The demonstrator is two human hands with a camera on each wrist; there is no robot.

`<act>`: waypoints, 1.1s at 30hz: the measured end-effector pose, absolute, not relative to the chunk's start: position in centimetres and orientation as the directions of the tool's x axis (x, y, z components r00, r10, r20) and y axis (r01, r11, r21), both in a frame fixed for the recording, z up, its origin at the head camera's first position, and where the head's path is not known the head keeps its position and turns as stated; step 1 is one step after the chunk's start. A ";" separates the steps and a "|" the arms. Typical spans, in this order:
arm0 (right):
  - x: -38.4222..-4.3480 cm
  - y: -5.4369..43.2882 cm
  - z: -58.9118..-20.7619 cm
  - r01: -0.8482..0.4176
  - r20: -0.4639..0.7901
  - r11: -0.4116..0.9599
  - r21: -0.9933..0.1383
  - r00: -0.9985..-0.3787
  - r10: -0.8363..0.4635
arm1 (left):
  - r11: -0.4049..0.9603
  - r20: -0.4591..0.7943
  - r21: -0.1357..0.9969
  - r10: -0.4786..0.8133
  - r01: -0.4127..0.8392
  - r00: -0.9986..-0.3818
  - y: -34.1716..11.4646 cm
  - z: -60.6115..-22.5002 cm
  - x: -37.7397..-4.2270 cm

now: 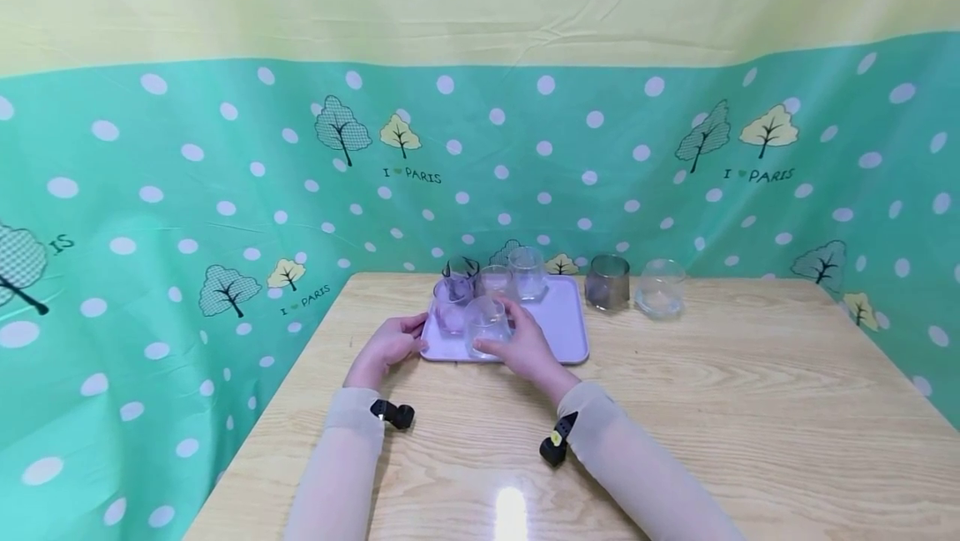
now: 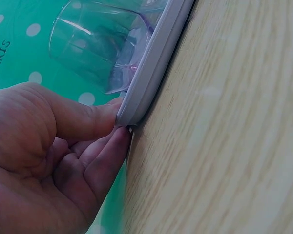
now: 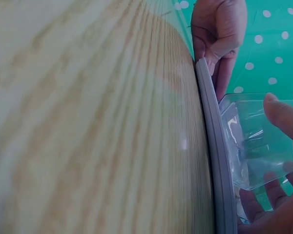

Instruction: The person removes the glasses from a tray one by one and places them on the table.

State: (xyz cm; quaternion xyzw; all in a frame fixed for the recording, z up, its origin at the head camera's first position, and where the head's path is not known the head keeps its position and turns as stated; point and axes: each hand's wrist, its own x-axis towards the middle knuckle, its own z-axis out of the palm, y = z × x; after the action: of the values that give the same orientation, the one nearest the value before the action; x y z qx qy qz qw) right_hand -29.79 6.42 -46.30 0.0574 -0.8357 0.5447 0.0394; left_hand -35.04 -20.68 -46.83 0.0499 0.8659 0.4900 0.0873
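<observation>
A lilac tray (image 1: 562, 324) lies on the table and carries several clear glasses. My left hand (image 1: 393, 343) pinches the tray's left end near its front corner, with the thumb on the rim and fingertips at the underside in the left wrist view. My right hand (image 1: 528, 348) holds a clear faceted glass (image 1: 486, 326) at the tray's front, thumb on the near side and fingers around the far side (image 3: 256, 141). Beside that glass, close to my left hand, stands another clear glass (image 1: 450, 316). Further glasses (image 1: 527, 276) stand behind these two on the tray.
Right of the tray, a smoky dark glass (image 1: 607, 284) and a clear glass (image 1: 660, 291) stand on the wooden table (image 1: 720, 408). A green dotted curtain (image 1: 525, 166) hangs right behind the table's back edge. Both wrists wear black straps with small cameras.
</observation>
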 end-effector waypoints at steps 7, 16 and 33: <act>-29.7 6.4 -46.5 -0.130 0.121 0.403 -0.906 -0.992 -0.047 | 0.516 -0.108 0.856 0.167 -0.006 -0.980 -20.7 -46.8 -34.9; -29.7 6.3 -46.2 -0.138 0.128 0.402 -0.905 -0.990 -0.052 | 0.509 -0.109 0.861 0.166 -0.009 -0.980 -20.9 -46.7 -34.9; -29.4 7.6 -45.8 -0.110 0.114 0.300 -0.948 -0.994 -0.004 | 0.530 -0.103 0.848 0.166 0.001 -0.981 -20.5 -46.5 -34.7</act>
State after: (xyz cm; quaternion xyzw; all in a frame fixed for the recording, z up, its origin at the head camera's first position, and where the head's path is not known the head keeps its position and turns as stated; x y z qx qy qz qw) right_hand -29.38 7.65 -45.80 0.0353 -0.8050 0.5905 0.0447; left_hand -34.68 -20.46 -46.45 0.0481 0.8705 0.4822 0.0855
